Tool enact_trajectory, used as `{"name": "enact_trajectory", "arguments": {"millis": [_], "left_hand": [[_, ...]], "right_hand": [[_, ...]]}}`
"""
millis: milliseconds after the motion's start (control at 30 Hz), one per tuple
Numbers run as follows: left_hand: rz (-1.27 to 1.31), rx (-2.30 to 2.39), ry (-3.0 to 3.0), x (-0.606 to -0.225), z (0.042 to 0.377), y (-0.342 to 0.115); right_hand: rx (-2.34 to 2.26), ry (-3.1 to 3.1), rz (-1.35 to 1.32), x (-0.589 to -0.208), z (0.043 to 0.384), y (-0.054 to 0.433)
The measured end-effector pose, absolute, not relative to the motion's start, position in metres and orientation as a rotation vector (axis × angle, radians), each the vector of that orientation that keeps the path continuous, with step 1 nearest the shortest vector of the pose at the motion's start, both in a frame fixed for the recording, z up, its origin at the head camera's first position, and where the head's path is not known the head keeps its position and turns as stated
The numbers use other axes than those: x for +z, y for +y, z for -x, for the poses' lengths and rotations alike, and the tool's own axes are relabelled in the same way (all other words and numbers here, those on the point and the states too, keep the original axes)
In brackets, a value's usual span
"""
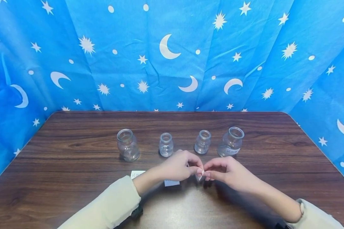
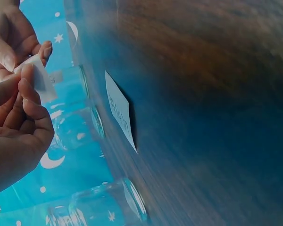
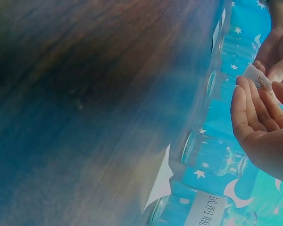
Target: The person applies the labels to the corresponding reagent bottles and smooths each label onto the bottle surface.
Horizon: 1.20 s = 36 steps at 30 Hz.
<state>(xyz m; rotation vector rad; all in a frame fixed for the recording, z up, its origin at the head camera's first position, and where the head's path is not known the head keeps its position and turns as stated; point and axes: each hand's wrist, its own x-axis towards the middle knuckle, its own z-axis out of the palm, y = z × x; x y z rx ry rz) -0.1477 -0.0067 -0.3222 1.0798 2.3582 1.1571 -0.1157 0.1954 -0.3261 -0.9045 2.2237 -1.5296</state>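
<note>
In the head view both hands meet over the middle of the table, pinching a small white paper label (image 1: 199, 177) between thumbs and fingertips. My left hand (image 1: 179, 165) holds it from the left, and my right hand (image 1: 235, 173) from the other side. Dark handwriting shows on the label (image 3: 258, 77) in the right wrist view. Behind the hands stand two small glass jars (image 1: 166, 145) (image 1: 202, 143). A larger glass jar (image 1: 230, 141) at the right bears a white handwritten label (image 1: 232, 151). Another larger glass jar (image 1: 128, 146) stands at the left, with no front label visible.
Two white paper slips (image 1: 138, 173) (image 1: 172, 183) with writing lie on the brown wood table (image 1: 60, 178) near the left forearm. In the right wrist view a torn-looking white paper piece (image 3: 160, 183) is beside the labelled jar. A blue cloth with moons and stars (image 1: 172, 73) hangs behind.
</note>
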Motion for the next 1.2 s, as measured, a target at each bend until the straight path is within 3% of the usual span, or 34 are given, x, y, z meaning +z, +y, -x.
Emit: {"name": "enact_trajectory", "arguments": {"millis": [633,933,1200], "left_hand": [[-1.043,1.177,2.416,-0.328,0.152,-0.016],[-0.966,0.989,2.463,-0.338,0.163,-0.025],[-1.010,0.812,2.527,-0.343,0.163,-0.012]], "right_hand": [[-1.508,2.245,0.839,-0.328,0.118,0.214],[-1.457,2.285,0.754,-0.330,0.117,0.244],[-1.420,2.346,0.710,-0.327,0.118,0.243]]}}
